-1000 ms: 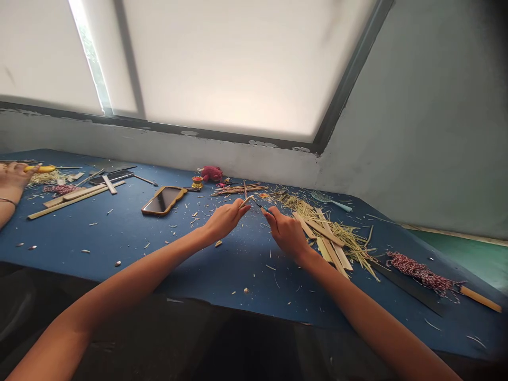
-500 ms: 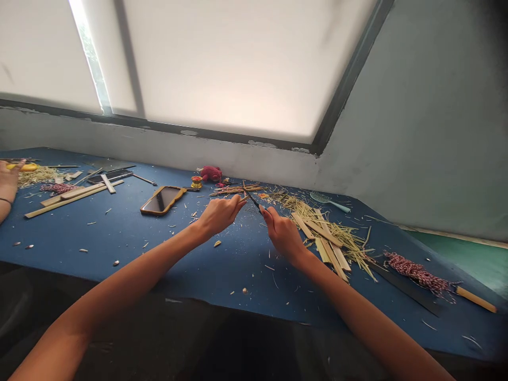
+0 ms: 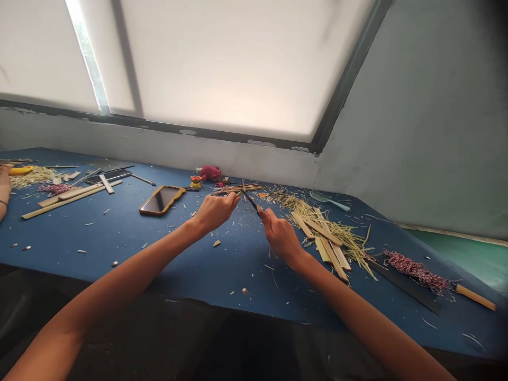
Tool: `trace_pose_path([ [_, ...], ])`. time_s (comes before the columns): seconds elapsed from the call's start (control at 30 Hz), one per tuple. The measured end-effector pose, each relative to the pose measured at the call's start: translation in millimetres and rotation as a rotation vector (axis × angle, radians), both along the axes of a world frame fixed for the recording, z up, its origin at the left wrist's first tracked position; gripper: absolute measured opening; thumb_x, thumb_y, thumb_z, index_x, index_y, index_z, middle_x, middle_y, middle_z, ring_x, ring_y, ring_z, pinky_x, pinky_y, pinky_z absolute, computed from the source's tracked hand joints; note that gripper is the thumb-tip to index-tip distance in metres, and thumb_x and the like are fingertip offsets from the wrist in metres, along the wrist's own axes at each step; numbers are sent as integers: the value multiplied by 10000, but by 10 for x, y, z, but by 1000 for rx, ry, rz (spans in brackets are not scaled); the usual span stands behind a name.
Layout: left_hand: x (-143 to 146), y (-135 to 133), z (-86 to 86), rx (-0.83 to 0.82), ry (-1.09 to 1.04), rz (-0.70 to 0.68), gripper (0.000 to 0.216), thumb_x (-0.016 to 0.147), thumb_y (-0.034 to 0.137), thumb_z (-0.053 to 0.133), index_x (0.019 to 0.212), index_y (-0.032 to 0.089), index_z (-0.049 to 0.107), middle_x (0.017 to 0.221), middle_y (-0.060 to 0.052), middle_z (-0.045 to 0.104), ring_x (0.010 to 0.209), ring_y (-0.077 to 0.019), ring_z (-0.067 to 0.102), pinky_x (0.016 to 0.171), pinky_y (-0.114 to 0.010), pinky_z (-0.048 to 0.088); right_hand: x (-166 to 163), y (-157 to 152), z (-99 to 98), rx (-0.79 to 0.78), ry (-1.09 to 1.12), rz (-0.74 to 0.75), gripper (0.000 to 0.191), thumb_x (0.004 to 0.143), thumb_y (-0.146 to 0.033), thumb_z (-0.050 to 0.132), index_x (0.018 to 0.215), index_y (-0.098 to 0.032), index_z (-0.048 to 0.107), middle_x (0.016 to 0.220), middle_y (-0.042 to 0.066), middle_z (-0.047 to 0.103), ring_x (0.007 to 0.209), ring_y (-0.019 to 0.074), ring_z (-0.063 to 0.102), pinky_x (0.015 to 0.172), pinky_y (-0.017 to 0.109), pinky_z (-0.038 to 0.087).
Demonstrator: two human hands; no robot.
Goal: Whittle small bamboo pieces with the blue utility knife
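Stick (image 3: 237, 193), thin and pale, is pinched in the left hand (image 3: 214, 210), fingers curled tight around it, just above the blue surface (image 3: 130, 241). Right hand (image 3: 279, 233) is closed on a small dark blade (image 3: 251, 201), its tip angled up and left, meeting the stick's end. Both forearms reach forward from the near edge, wrists low, knuckles up, hands close together but not touching. Strips (image 3: 323, 241) and shavings lie just right of the right hand; a phone (image 3: 162, 199) rests left of the left hand. Another person's hand (image 3: 5, 181) shows at the far left edge.
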State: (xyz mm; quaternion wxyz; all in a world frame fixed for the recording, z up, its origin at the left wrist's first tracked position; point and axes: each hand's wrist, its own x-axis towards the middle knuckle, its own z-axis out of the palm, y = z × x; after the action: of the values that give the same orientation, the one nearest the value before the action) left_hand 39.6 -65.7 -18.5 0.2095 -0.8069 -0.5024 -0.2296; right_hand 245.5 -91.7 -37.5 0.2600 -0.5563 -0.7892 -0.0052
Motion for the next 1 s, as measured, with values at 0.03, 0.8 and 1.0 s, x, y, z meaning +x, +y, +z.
trace_pose_path([
  [0.03, 6, -5, -2, -1, 30, 1, 489, 990, 388, 153, 913, 137, 565, 623, -90, 652, 532, -194, 629, 493, -251, 295, 1, 3, -3, 1, -6, -8, 515, 967, -529, 105, 900, -200, 496, 532, -2, 538, 478, 149, 504, 484, 244, 192],
  [0.8, 62, -82, 51, 2, 75, 41, 490, 989, 373, 148, 942, 119, 564, 616, -104, 653, 552, -218, 647, 507, -247, 331, -66, -14, 69, 5, -92, -85, 561, 962, -532, 70, 937, -187, 513, 601, 37, 608, 535, 166, 569, 489, 247, 213],
  [1.0, 105, -95, 7, 2, 101, 2, 489, 993, 341, 140, 931, 113, 567, 596, -103, 646, 544, -230, 651, 495, -242, 332, -77, -10, 54, 4, -102, -98, 567, 957, -535, 55, 941, -189, 504, 620, 49, 617, 564, 181, 589, 497, 249, 216],
])
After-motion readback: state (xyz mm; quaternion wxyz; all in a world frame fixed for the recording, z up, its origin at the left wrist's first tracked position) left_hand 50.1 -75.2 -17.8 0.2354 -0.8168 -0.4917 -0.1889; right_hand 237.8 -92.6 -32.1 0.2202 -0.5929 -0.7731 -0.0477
